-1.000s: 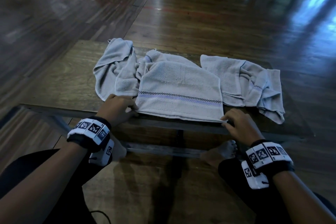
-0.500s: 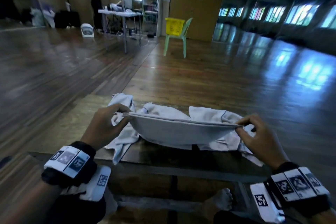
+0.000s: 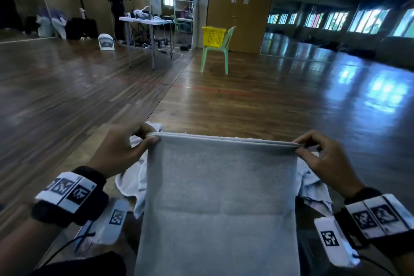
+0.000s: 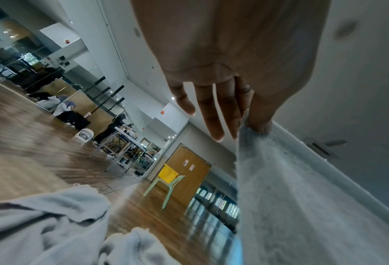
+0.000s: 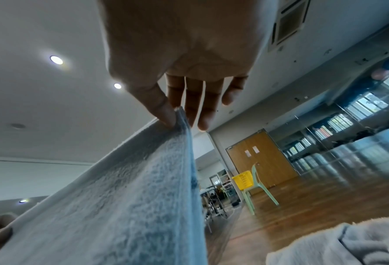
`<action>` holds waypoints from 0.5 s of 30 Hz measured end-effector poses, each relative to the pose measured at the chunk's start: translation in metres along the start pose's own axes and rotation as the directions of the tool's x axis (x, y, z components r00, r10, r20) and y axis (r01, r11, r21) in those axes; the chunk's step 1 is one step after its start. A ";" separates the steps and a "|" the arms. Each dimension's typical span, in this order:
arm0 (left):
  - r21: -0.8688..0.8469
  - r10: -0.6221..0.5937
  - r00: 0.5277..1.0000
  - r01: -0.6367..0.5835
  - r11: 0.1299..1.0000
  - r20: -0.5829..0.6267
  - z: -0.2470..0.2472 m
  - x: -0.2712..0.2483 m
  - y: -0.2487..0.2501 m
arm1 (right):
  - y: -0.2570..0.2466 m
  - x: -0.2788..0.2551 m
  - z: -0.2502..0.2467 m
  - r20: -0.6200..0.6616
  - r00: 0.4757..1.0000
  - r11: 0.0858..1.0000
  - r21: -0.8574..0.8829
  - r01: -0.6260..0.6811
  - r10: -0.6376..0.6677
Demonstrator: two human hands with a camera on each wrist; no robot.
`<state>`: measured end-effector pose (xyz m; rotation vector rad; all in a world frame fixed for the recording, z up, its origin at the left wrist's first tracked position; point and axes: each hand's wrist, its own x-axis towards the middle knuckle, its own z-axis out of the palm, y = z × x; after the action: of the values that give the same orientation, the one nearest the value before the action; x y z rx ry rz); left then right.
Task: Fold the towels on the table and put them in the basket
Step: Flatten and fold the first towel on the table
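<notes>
The folded grey towel [image 3: 220, 197] fills the space between the two hands, hanging as a doubled sheet from its top edge down past the bottom of the head view. Under and behind it, to either side of the wrists, lie the other towels [image 3: 134, 177] in loose, crumpled heaps on the bench [image 3: 74, 163], still unfolded. Well beyond both hands, across the wooden floor, a yellow basket [image 3: 213, 36] sits on the seat of a pale green chair [image 3: 216, 51] in front of a brown double door.

The left hand [image 3: 122, 148] pinches the towel's upper left corner between thumb and fingertips, the layered edges showing just at the thumb; in the left wrist view the remaining fingers [image 4: 213, 114] hang straight beside the cloth. The right hand [image 3: 324, 159] pinches the upper right corner the same way (thumb on the near face, forefinger behind), its other fingers loosely spread.

This looks like the middle of folding one towel: it is doubled once and held up taut. The next move probably calls for bringing the two corners together, or lowering the cloth back to the bench for another fold, keeping the pinched layers aligned so they do not slip apart. The basket is a walk away.
</notes>
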<state>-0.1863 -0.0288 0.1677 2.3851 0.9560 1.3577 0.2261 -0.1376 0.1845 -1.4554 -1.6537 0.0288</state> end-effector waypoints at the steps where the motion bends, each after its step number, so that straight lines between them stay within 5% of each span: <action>1: 0.010 -0.005 1.000 0.004 1.000 0.026 0.005 0.001 -0.010 | 0.012 0.002 0.009 0.018 1.000 1.000 -0.007 -0.022 0.022; 10: 0.140 -0.148 0.989 0.145 0.979 0.008 0.058 0.002 -0.076 | 0.077 0.016 0.081 -0.012 0.995 0.993 -0.063 -0.097 0.097; 15: 0.215 -0.168 0.975 0.135 0.967 0.146 0.078 -0.039 -0.093 | 0.102 -0.025 0.103 0.212 0.972 0.980 -0.189 -0.058 0.099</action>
<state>-0.1743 0.0254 0.0527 2.4624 1.2548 1.0355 0.2389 -0.0733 0.0527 -1.7071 -1.8144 0.0891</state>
